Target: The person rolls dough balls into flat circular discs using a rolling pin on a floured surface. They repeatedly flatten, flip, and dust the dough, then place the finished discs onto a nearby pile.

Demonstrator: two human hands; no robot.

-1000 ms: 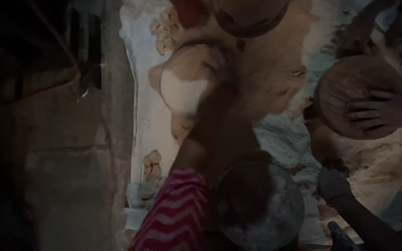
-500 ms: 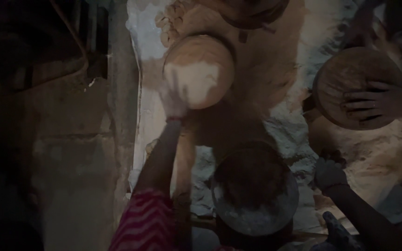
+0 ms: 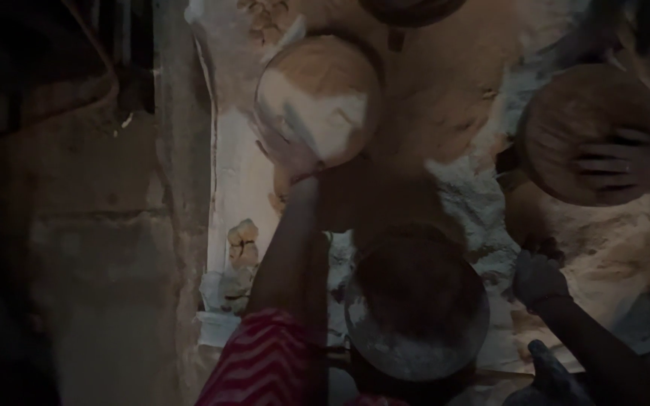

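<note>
My left hand (image 3: 295, 162) reaches up the middle of the frame, sleeve striped red, and grips the near rim of a round pan (image 3: 317, 101) heaped with pale flour-like powder. Below it, at lower centre, sits a dark round pan (image 3: 415, 316) dusted with powder along its rim. At the right edge another person's hand (image 3: 626, 162) rests on a brown round sieve (image 3: 581, 128). Pale powder covers the sheet (image 3: 235, 173) beneath. The left of the frame is dark floor (image 3: 77, 263).
</note>
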